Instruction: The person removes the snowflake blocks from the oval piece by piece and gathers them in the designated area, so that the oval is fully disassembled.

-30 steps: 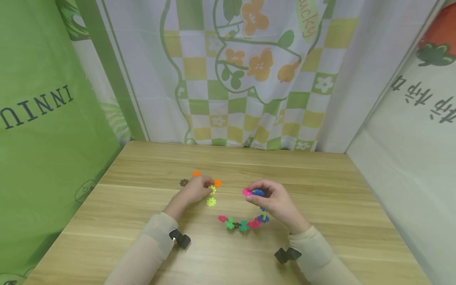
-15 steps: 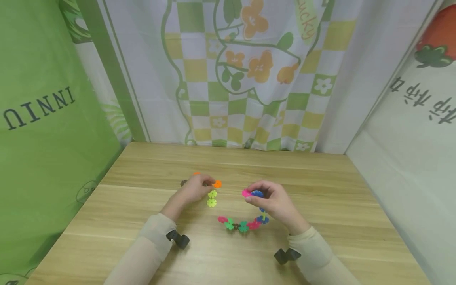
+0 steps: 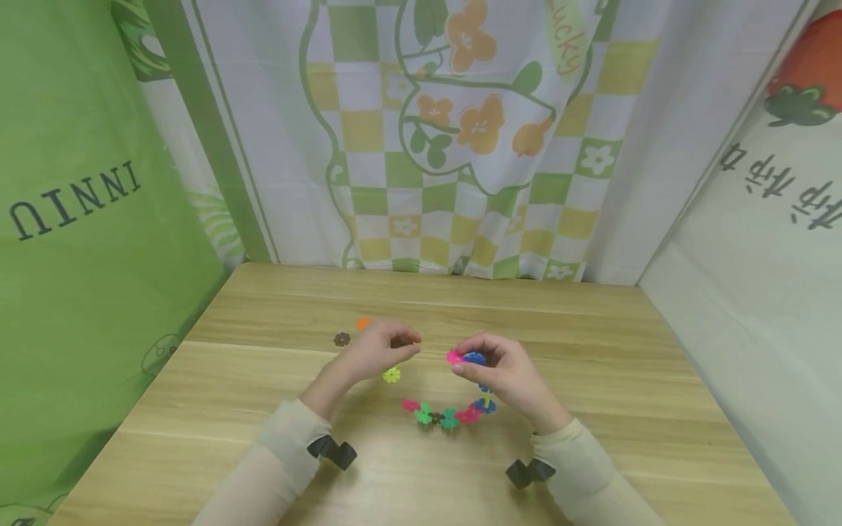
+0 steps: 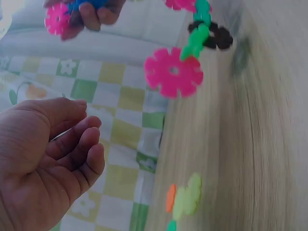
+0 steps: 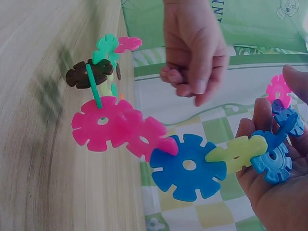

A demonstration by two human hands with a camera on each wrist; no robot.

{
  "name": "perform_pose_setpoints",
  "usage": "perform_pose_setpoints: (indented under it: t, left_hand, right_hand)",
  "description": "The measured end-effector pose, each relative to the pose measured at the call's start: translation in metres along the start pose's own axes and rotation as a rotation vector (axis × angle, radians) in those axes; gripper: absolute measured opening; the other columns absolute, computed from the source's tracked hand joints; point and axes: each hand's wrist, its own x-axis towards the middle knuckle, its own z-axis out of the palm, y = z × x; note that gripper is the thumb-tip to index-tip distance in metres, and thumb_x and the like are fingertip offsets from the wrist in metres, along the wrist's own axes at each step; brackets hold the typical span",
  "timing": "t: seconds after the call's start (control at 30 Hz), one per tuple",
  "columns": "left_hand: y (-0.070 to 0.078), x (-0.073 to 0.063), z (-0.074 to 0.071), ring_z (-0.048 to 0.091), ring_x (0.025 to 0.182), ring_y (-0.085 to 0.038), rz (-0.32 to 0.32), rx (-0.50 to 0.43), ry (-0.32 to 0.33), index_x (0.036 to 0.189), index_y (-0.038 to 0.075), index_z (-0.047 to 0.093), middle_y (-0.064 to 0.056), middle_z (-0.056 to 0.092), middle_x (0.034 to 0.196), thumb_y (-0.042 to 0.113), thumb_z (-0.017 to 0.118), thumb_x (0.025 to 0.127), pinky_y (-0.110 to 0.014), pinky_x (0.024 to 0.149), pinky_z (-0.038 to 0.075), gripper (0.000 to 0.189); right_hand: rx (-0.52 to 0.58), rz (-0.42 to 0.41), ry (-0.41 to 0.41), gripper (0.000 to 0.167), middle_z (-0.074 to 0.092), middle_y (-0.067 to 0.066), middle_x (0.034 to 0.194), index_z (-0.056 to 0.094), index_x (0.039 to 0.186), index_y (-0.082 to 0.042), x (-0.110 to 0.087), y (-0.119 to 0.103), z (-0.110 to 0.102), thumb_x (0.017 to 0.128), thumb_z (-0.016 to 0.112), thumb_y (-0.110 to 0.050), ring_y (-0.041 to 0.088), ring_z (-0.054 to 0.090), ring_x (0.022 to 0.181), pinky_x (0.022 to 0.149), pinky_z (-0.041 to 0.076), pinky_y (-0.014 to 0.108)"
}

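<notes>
My right hand (image 3: 513, 376) pinches the blue snowflake discs (image 5: 272, 161) at one end of a chain of slotted plastic discs, with a pink disc (image 3: 454, 357) at its tip. From there the chain runs through a yellow disc (image 5: 236, 154), a large blue disc (image 5: 188, 167), pink discs (image 5: 102, 124), green ones and a brown disc (image 5: 90, 73). Its far end is a pink disc (image 4: 173, 73) hanging low over the table. My left hand (image 3: 378, 354) hovers left of it, fingers loosely curled, nothing visible between them in the left wrist view (image 4: 62, 154).
Loose discs lie on the wooden table (image 3: 592, 438) around my left hand: a brown one (image 3: 341, 340), an orange one (image 3: 364, 323) and a yellow one (image 3: 392, 375). Patterned curtains (image 3: 454, 219) rise behind the table's back edge.
My left hand has shifted right, from over the loose yellow and orange discs toward the right hand, now covering some of them. The right hand and chain stay nearly still.
</notes>
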Motion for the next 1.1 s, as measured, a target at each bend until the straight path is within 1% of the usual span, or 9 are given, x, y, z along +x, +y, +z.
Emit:
perform_pose_setpoints:
  t: [0.1,0.17,0.23,0.3,0.43,0.53,0.6,0.9,1.1]
  left_hand:
    - [0.013,-0.002,0.005,0.063,0.08,-0.009,0.037,-0.018,-0.009,0.112,0.009,0.07,-0.001,0.07,0.094,0.022,0.064,0.096,-0.028,0.071,0.054,0.022]
    - [0.022,-0.004,0.007,0.062,0.079,-0.008,0.065,-0.03,-0.011,0.114,0.008,0.07,-0.002,0.07,0.094,0.022,0.064,0.097,-0.027,0.069,0.054,0.023]
    - [0.03,-0.005,0.01,0.062,0.077,-0.008,0.116,-0.042,-0.002,0.114,0.005,0.07,-0.001,0.07,0.092,0.019,0.065,0.096,-0.027,0.068,0.054,0.023]
    - [0.037,-0.005,0.012,0.062,0.076,-0.007,0.191,-0.049,0.013,0.113,0.002,0.069,-0.001,0.07,0.089,0.015,0.066,0.095,-0.027,0.067,0.055,0.022]
    - [0.048,-0.005,0.016,0.062,0.074,-0.006,0.376,-0.054,0.04,0.11,0.002,0.07,-0.002,0.07,0.086,0.008,0.068,0.093,-0.025,0.066,0.054,0.018]
    - [0.052,-0.005,0.019,0.061,0.074,-0.004,0.457,-0.061,0.041,0.108,0.004,0.071,-0.001,0.07,0.086,0.006,0.069,0.092,-0.023,0.066,0.054,0.017]
    - [0.053,-0.005,0.02,0.061,0.074,-0.004,0.471,-0.066,0.04,0.106,0.005,0.071,-0.001,0.071,0.088,0.005,0.069,0.091,-0.022,0.066,0.053,0.015]
    - [0.057,-0.009,0.022,0.062,0.079,-0.003,0.458,-0.044,0.061,0.102,0.007,0.073,0.002,0.072,0.094,0.005,0.068,0.092,-0.021,0.069,0.053,0.011]
    - [0.057,-0.009,0.02,0.063,0.081,-0.004,0.46,-0.055,0.084,0.101,0.007,0.073,-0.001,0.072,0.093,0.005,0.068,0.092,-0.023,0.071,0.054,0.01]
  right_hand:
    - [0.006,0.0,-0.004,0.021,0.067,0.011,0.104,0.068,0.105,-0.008,0.0,0.0,0.0,0.089,0.075,-0.019,0.024,0.063,0.083,0.069,0.054,0.036]
    - [0.003,-0.001,-0.001,0.02,0.067,0.011,0.104,0.068,0.105,-0.008,0.0,0.0,0.0,0.089,0.074,-0.018,0.023,0.063,0.082,0.068,0.053,0.033]
    - [-0.002,-0.004,0.002,0.02,0.067,0.011,0.104,0.068,0.105,-0.007,0.0,0.0,0.0,0.089,0.074,-0.018,0.023,0.062,0.081,0.067,0.053,0.031]
    - [-0.001,-0.008,0.0,0.02,0.067,0.011,0.105,0.068,0.106,-0.007,0.0,0.0,0.0,0.09,0.074,-0.018,0.023,0.062,0.082,0.068,0.053,0.031]
    - [0.003,-0.017,-0.006,0.02,0.067,0.012,0.103,0.068,0.106,-0.007,0.0,0.0,0.001,0.09,0.074,-0.018,0.021,0.061,0.079,0.066,0.052,0.03]
    - [0.002,-0.012,-0.006,0.021,0.067,0.012,0.103,0.068,0.107,-0.007,-0.001,-0.001,0.001,0.09,0.074,-0.018,0.021,0.059,0.077,0.065,0.051,0.029]
    - [-0.007,-0.005,-0.004,0.022,0.067,0.01,0.103,0.067,0.107,-0.008,-0.001,-0.001,0.001,0.09,0.074,-0.019,0.022,0.06,0.079,0.066,0.051,0.029]
    - [-0.039,0.022,-0.002,0.026,0.068,0.008,0.105,0.066,0.11,-0.01,-0.001,-0.002,0.001,0.089,0.074,-0.023,0.026,0.062,0.085,0.069,0.052,0.031]
    - [0.003,0.019,-0.001,0.03,0.068,0.009,0.109,0.065,0.114,-0.008,-0.001,-0.002,0.001,0.089,0.074,-0.022,0.028,0.065,0.092,0.075,0.055,0.036]
